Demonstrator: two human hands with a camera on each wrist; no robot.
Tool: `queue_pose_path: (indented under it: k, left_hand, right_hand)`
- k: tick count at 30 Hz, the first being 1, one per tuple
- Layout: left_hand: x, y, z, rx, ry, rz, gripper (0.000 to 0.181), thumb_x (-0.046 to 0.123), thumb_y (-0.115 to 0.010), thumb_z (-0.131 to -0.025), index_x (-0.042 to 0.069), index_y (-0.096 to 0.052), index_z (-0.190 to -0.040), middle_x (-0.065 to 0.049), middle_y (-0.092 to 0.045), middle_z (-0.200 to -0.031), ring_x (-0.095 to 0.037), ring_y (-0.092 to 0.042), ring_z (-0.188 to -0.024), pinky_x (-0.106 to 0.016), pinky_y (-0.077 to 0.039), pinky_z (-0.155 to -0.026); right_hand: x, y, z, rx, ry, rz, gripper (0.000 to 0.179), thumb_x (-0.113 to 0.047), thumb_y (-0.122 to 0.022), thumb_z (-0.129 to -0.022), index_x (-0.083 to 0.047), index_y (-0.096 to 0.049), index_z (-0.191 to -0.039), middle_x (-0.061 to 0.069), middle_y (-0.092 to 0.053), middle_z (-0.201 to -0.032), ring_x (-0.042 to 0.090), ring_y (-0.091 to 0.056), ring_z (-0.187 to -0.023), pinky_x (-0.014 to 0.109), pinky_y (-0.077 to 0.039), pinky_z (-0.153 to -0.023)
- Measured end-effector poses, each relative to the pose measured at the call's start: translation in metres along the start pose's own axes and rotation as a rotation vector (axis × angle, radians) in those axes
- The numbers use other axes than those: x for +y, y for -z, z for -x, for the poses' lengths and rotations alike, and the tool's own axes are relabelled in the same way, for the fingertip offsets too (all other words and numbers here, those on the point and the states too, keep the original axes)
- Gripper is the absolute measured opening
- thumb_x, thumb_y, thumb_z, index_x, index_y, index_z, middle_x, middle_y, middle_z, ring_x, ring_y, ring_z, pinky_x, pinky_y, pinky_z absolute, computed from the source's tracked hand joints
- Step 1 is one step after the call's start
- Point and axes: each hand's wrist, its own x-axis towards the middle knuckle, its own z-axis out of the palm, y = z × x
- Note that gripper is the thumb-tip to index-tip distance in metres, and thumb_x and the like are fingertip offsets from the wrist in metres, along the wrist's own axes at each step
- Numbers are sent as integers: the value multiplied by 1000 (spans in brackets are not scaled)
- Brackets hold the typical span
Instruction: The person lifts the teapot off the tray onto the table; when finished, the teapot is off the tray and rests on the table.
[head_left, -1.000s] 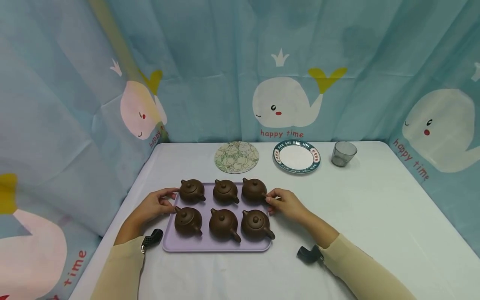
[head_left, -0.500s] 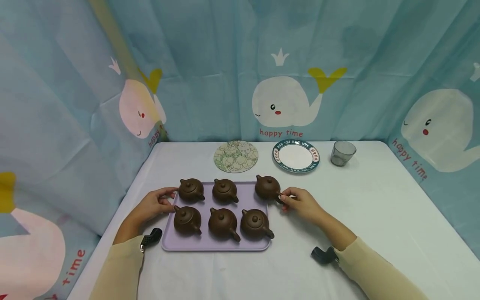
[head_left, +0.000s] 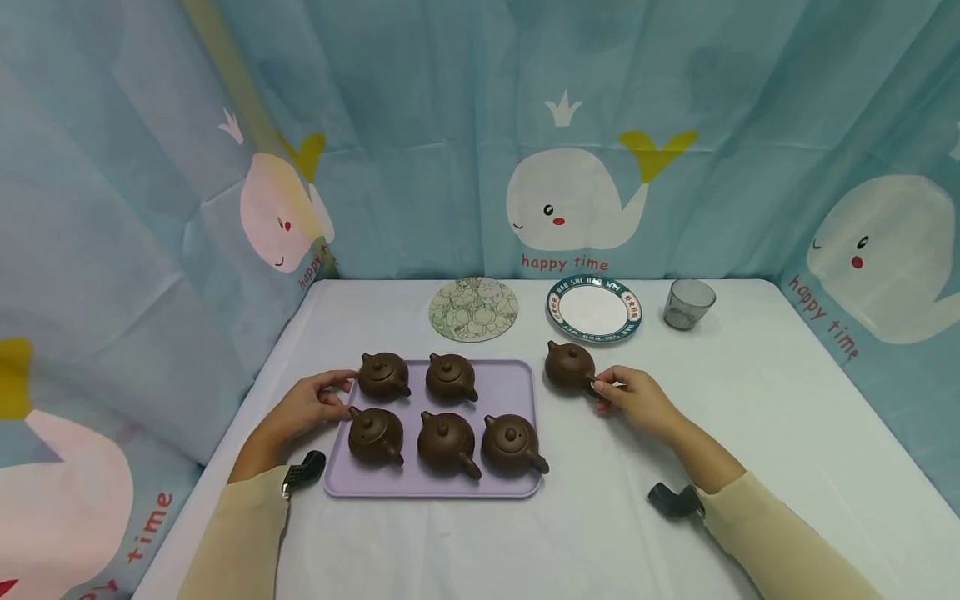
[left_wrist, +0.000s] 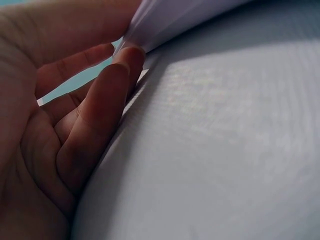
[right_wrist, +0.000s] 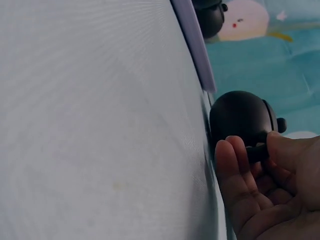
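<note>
My right hand (head_left: 637, 400) pinches the handle of a small dark brown teapot (head_left: 568, 367), which is to the right of the lavender tray (head_left: 435, 487). In the right wrist view, thumb and fingers close on the handle of this teapot (right_wrist: 240, 117), near the white tabletop; whether it touches is unclear. Several matching lidded teapots stand on the tray, among them one at its front right (head_left: 510, 443). At the tray's left edge my left hand (head_left: 303, 408) holds the rim, as the left wrist view shows with its fingertips (left_wrist: 131, 56) against the lavender edge.
A round leaf-patterned mat (head_left: 474, 310), a white plate (head_left: 594, 310) with a green lettered rim and a grey clear glass (head_left: 687, 304) lie along the back of the white table (head_left: 750, 417). A blue whale-print curtain (head_left: 420, 167) hangs behind.
My right hand has moved the teapot rightward from the tray's back right corner, past the tray's edge. The left hand has stayed at the tray's left side.
</note>
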Motion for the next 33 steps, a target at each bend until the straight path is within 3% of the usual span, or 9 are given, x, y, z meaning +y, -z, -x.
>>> queue_pose_path:
  k: [12,18,21,26,33]
  left_hand:
    - [-5,-1,-2,10,14,-32,68,-3,-77,-76,-4,-48,-138,-22,-53,-117,-17,-63,-73,-27,-48,-64]
    - [-7,1,-4,5,11,-40,68,-3,-77,-76,-3,-48,-138,-22,-53,-117,-18,-63,-74,-27,-48,-64]
    - [-6,2,-4,9,25,-48,68,-2,-77,-76,-1,-49,-138,-22,-53,-117,-18,-63,-74,-27,-47,-64]
    - [0,2,-3,10,21,-34,70,-4,-78,-75,-4,-48,-138,-25,-53,-117,-16,-61,-72,-26,-47,-63]
    - [-1,2,-5,2,17,-28,69,-4,-77,-76,-6,-47,-138,-24,-53,-117,-14,-62,-72,-26,-46,-62]
  right_hand:
    - [8,1,-2,9,-2,-35,29,-20,-60,-98,6,-62,-108,13,-67,-87,24,-68,-77,31,-53,-70]
    - [-2,7,4,59,-16,66,29,-27,-62,-97,-1,-63,-110,9,-70,-84,20,-67,-77,34,-50,-73]
    - [-10,8,9,89,-11,65,27,-26,-63,-96,-2,-63,-109,9,-70,-86,20,-67,-79,36,-50,-75]
    - [-22,-15,20,-2,67,-39,26,-24,-65,-95,-1,-63,-107,10,-69,-84,23,-67,-77,33,-52,-73]
    - [-36,-56,36,-193,168,-38,17,-24,-67,-93,-8,-66,-100,6,-68,-76,23,-66,-71,29,-48,-64]
